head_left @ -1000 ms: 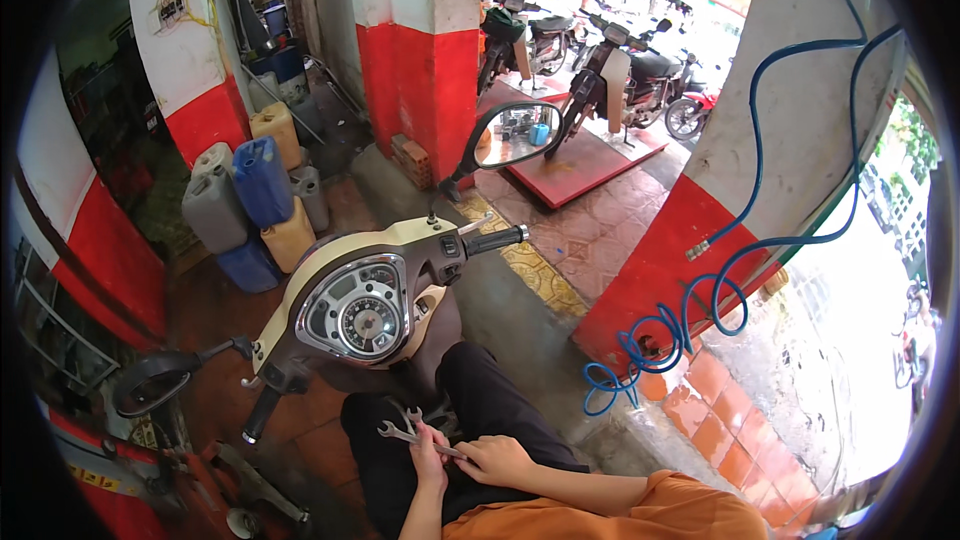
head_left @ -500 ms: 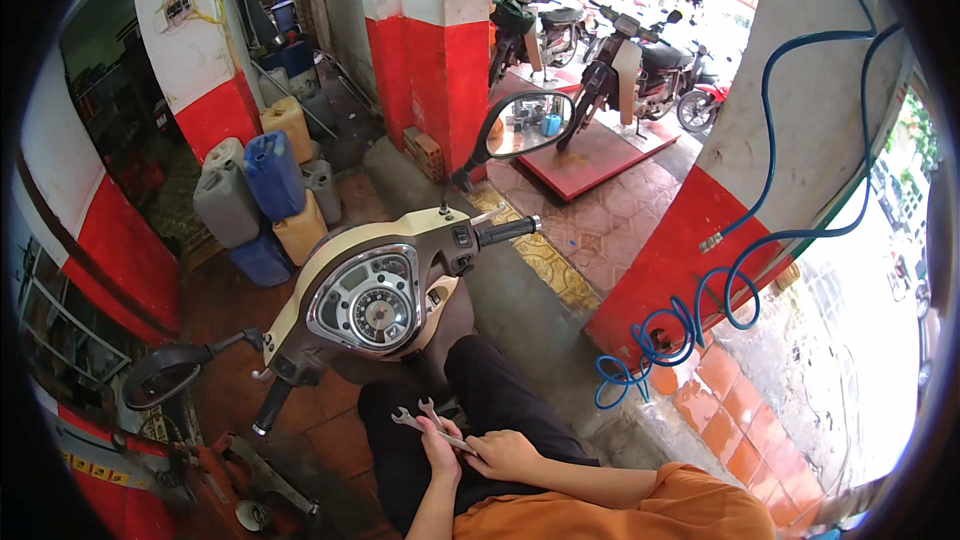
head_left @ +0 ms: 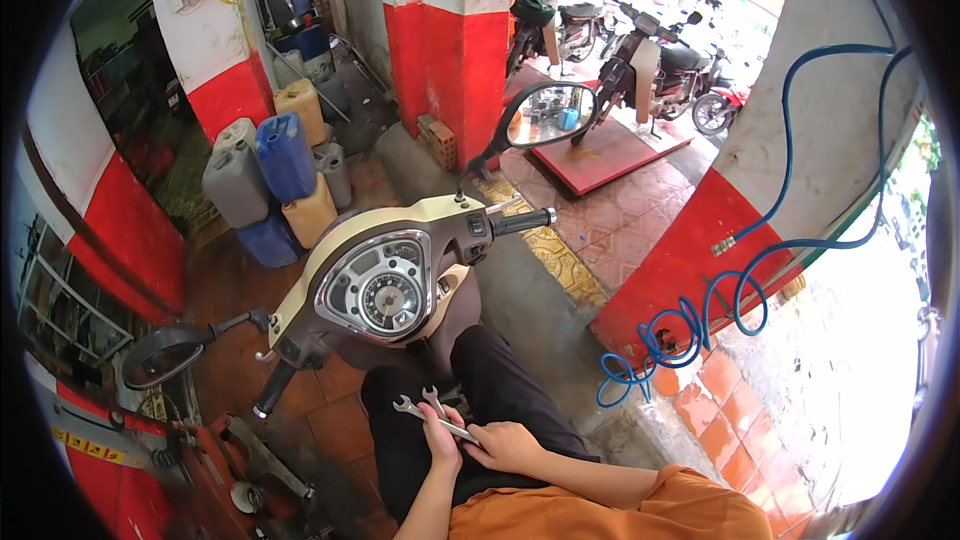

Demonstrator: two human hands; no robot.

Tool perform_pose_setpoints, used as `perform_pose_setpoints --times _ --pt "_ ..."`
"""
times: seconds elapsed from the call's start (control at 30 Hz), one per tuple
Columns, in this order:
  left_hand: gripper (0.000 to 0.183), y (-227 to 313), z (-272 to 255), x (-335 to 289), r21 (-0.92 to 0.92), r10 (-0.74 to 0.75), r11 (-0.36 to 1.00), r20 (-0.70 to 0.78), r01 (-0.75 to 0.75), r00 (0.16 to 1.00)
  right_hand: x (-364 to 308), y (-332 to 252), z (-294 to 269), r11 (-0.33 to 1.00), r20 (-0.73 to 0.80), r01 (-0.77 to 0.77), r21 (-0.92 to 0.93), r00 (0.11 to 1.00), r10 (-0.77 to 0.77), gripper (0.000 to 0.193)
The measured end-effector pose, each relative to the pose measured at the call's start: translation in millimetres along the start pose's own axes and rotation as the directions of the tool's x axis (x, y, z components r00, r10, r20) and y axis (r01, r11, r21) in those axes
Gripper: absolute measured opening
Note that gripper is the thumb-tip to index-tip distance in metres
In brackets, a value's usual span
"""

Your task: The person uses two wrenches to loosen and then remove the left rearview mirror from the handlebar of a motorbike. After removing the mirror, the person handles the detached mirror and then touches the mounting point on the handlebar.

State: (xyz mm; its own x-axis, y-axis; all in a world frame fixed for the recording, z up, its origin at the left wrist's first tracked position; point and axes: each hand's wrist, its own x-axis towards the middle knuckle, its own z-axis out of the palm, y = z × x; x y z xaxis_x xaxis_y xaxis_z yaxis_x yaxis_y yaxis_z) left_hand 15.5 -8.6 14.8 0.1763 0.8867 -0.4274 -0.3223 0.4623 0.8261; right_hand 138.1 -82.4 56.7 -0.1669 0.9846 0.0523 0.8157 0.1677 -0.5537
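- My left hand (head_left: 440, 432) is closed around two wrenches (head_left: 428, 412); their open heads stick out to the far left, over my lap.
- My right hand (head_left: 505, 445) lies just beside the left one, fingers curled, touching the near ends of the wrenches.
- Both hands rest on my black trousers (head_left: 500, 380), near the bottom middle.
- Just beyond my knees stands a cream scooter (head_left: 385, 275) with its round speedometer (head_left: 390, 298).
- Jerrycans (head_left: 275, 175) stand far left.
- A blue coiled hose (head_left: 690, 325) hangs at the right.

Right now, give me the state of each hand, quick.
Left hand: closed around two open-end wrenches.
Right hand: fingers curled, touching the wrench handles; a firm grip cannot be told.
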Motion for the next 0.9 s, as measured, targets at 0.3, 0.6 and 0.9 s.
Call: perform_pose_setpoints --times 0.3,0.6,0.9 --pt "0.071 -1.4 -10.7 -2.2 0.038 0.064 0.997 -0.109 -0.06 0.992 5.2 0.8 -3.5 1.0 0.019 0.026 -0.018 0.999 -0.026 0.026" --pt "0.075 -4.3 -13.6 -10.2 0.139 0.398 0.916 -0.204 -0.376 0.895 8.0 -1.2 -8.6 1.0 0.074 0.019 0.019 0.997 -0.021 0.022" --pt "0.073 0.2 -12.8 -15.4 0.034 0.357 0.934 -0.086 -0.355 0.93 5.6 9.8 7.0 0.997 0.116 0.064 -0.038 0.991 -0.059 0.023"
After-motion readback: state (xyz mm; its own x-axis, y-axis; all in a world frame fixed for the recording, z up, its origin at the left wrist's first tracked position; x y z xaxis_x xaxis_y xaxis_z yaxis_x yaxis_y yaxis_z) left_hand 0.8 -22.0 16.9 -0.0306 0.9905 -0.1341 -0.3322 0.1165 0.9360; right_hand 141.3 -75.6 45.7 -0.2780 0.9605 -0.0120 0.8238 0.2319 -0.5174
